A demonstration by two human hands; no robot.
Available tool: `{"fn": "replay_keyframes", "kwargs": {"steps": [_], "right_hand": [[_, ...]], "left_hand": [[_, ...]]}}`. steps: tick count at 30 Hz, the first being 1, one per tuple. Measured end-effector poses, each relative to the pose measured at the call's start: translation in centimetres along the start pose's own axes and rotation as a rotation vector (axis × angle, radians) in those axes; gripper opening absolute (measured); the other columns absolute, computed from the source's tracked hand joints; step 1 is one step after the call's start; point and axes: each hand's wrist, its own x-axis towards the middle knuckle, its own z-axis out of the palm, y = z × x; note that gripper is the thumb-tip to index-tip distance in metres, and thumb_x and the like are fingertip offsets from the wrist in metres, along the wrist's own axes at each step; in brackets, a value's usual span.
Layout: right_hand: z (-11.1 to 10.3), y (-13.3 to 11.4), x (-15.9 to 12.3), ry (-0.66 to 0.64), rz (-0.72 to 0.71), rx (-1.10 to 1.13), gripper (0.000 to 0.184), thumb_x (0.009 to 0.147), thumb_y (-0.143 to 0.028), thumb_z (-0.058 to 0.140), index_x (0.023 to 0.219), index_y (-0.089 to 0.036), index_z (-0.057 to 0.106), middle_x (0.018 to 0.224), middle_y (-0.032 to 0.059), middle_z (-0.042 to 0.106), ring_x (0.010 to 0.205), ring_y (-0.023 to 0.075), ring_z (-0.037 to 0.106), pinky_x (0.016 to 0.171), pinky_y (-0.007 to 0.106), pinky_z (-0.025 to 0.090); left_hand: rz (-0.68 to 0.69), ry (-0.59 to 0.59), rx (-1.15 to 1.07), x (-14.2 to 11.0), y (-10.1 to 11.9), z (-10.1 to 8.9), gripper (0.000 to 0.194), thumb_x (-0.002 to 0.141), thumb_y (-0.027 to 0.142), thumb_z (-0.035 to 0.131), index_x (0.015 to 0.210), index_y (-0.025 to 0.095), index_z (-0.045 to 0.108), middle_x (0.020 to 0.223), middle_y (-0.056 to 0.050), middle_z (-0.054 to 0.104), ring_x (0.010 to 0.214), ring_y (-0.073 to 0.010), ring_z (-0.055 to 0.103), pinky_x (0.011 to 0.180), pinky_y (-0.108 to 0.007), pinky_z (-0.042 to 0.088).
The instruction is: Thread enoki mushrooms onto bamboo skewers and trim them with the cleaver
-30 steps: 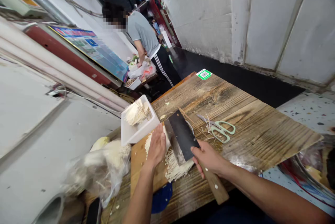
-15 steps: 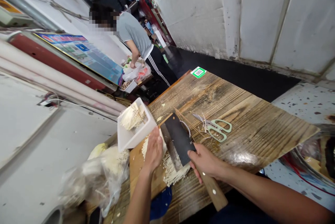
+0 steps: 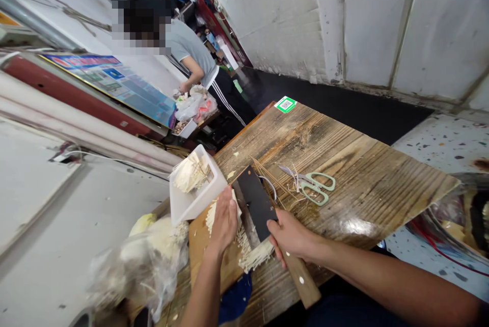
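Maybe half was done, with stringy white mushrooms [image 3: 252, 257] left on the brown wooden board [image 3: 198, 248] — right hand [image 3: 289, 234] gripping a wide black cleaver [image 3: 256, 202], left hand [image 3: 224, 219] flat, holding nothing.

No words, nos. or brand names legible. QR code card [image 3: 286, 105], green w/ white square in centre, lies flat on wooden table [image 3: 367, 164] at far end, well beyond the R hand's [image 3: 289, 233] grip on the cleaver [image 3: 256, 202]; code shows as pattern only, too small to make out. Blue poster [image 3: 118, 82] hangs along the wall side, far fwd & L of that grip: title band on upper edge, small print blocks below, all too blurry to read.
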Motion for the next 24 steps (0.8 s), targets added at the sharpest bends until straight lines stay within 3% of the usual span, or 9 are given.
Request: {"fn": "replay_keyframes", "kwargs": {"steps": [9,15,20,24], "right_hand": [[1.3,0.5,2.7,0.023,-0.085,-0.070,0.010,0.080,-0.017,0.040,0.072,-0.022,0.038,0.043,-0.0081,0.041,0.031,0.0109,0.045,0.031,0.021,0.039],[1.6,1.9,1.3,-0.002,-0.089,-0.016,0.006,0.080,-0.018,0.039,0.077,-0.022,0.039,0.044,-0.0095,0.041,0.029,0.0102,0.041,0.031,0.022,0.039],[2.9,0.6,3.4,0.044,-0.087,-0.060,0.012,0.078,-0.014,0.042,0.070,-0.022,0.039,0.041,-0.0077,0.041,0.032,0.0115,0.046,0.034,0.021,0.040],[3.4,0.8,2.8,0.020,-0.086,-0.053,0.013,0.080,-0.012,0.038,0.071,-0.022,0.039,0.041,-0.0084,0.039,0.030,0.0108,0.043,0.032,0.021,0.039]], "left_hand": [[-0.025,-0.047,0.041,0.2,-0.6,0.0,0.055,0.095,0.043,0.025,0.143,0.019,0.034,0.151,-0.006,0.032,0.141,-0.0211,0.023,0.118,-0.041,0.010],[0.048,-0.065,0.105,0.1,-1.1,0.1,0.056,0.095,0.042,0.023,0.147,0.019,0.024,0.154,-0.005,0.022,0.143,-0.0178,0.016,0.118,-0.042,0.009],[0.003,-0.064,0.110,0.6,-1.2,0.1,0.058,0.095,0.044,0.023,0.145,0.015,0.028,0.153,-0.009,0.026,0.142,-0.0198,0.020,0.118,-0.043,0.012],[-0.005,-0.077,0.126,0.7,-1.0,-0.1,0.061,0.094,0.045,0.022,0.145,0.013,0.027,0.152,-0.011,0.026,0.142,-0.0205,0.020,0.117,-0.044,0.011]]}}
